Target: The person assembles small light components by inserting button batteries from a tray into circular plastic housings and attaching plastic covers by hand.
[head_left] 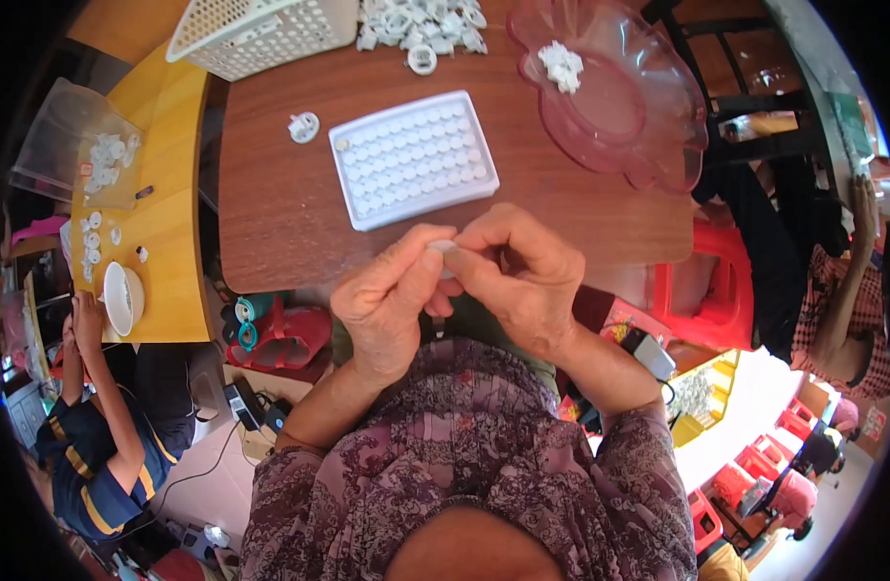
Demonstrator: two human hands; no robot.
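Note:
Both my hands meet over the table's near edge, pinching a small white round part (444, 246) between them. My left hand (389, 302) is closed, thumb and forefinger on the part's left side. From the other side my right hand (522, 281) grips it with thumb and fingertips. Fingers cover most of the part, so its exact kind is hidden. Just beyond my hands lies a white tray (423, 213) filled with rows of small white round pieces; one yellowish piece (343, 144) sits in its far left corner.
A loose white part (303, 127) lies left of the tray. Farther back are a white perforated basket (261, 39), a heap of white parts (421, 24) and a pink translucent dish (619, 145). At left, another person's hands (85, 320) are near a white bowl (123, 300).

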